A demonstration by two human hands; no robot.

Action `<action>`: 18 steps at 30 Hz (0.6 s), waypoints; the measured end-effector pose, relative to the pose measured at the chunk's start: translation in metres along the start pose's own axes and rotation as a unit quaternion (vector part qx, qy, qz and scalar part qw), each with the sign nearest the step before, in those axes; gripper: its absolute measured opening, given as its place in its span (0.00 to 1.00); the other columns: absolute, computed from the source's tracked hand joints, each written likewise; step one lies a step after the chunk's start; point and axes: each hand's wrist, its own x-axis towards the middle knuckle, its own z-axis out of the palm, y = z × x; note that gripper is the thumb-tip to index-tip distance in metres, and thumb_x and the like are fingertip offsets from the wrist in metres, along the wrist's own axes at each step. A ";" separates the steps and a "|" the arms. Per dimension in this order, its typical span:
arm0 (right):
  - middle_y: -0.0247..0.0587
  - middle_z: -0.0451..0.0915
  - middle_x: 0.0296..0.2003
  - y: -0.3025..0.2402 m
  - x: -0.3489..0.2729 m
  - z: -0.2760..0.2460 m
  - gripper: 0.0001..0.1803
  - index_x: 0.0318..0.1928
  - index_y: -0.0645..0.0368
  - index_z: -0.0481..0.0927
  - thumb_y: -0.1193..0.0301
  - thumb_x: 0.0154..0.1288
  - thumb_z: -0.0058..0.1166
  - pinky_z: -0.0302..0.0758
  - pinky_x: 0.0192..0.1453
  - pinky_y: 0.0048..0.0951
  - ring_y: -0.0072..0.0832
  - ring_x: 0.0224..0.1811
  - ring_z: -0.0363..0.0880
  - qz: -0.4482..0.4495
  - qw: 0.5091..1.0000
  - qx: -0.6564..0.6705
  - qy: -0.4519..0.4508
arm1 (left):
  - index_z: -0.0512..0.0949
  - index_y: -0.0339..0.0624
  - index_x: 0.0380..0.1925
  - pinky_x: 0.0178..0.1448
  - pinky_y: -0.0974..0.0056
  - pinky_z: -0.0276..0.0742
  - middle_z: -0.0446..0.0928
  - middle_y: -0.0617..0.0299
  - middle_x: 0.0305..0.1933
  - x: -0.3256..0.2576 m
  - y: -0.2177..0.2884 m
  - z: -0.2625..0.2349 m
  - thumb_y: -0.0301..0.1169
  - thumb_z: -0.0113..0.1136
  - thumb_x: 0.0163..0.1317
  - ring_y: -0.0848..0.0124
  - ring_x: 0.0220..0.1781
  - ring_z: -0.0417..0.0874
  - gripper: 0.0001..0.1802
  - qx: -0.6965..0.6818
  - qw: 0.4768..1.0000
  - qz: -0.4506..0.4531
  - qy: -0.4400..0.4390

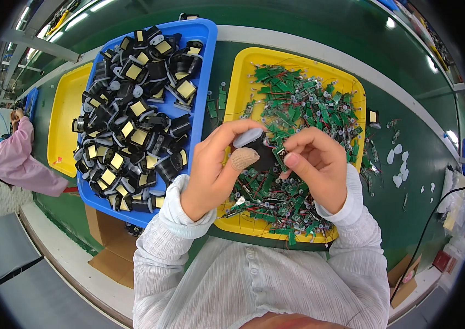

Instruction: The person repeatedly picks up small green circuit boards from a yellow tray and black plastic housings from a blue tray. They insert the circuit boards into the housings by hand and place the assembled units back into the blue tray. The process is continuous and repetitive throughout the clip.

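My left hand, its thumb wrapped in a tan bandage, is closed around a black plastic housing with a grey rounded end. Close against the housing's right side, my right hand pinches a small circuit board between thumb and fingers. Both hands are above a yellow tray heaped with green circuit boards on thin red and black wires. To the left, a blue tray is piled with similar black housings, many bearing pale yellow pads.
Another yellow tray lies beyond the blue one. Loose white pieces and stray boards are scattered on the green tabletop at right. An open cardboard box sits below the blue tray. A person in pink works at far left.
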 end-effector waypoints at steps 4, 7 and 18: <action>0.36 0.76 0.30 0.001 0.001 0.000 0.07 0.38 0.65 0.72 0.80 0.58 0.53 0.75 0.29 0.20 0.20 0.26 0.76 0.037 0.996 0.084 -0.016 | 0.72 0.34 0.44 0.43 0.69 0.72 0.76 0.56 0.39 0.000 0.001 0.005 0.30 0.57 0.57 0.71 0.38 0.78 0.16 -0.028 0.999 -0.020 -0.005; 0.36 0.75 0.29 0.000 0.002 0.000 0.07 0.38 0.65 0.72 0.80 0.59 0.53 0.75 0.29 0.19 0.19 0.25 0.76 0.063 0.990 0.123 -0.025 | 0.72 0.34 0.43 0.42 0.70 0.73 0.76 0.57 0.39 -0.001 0.001 0.008 0.29 0.58 0.56 0.72 0.37 0.78 0.16 -0.037 0.999 -0.029 -0.002; 0.32 0.73 0.27 0.001 0.006 -0.005 0.07 0.37 0.65 0.73 0.76 0.59 0.54 0.77 0.28 0.19 0.17 0.27 0.73 0.102 0.990 0.073 -0.070 | 0.74 0.36 0.41 0.36 0.66 0.72 0.75 0.55 0.34 0.002 0.005 0.004 0.30 0.63 0.49 0.64 0.33 0.77 0.19 0.120 0.991 0.059 -0.011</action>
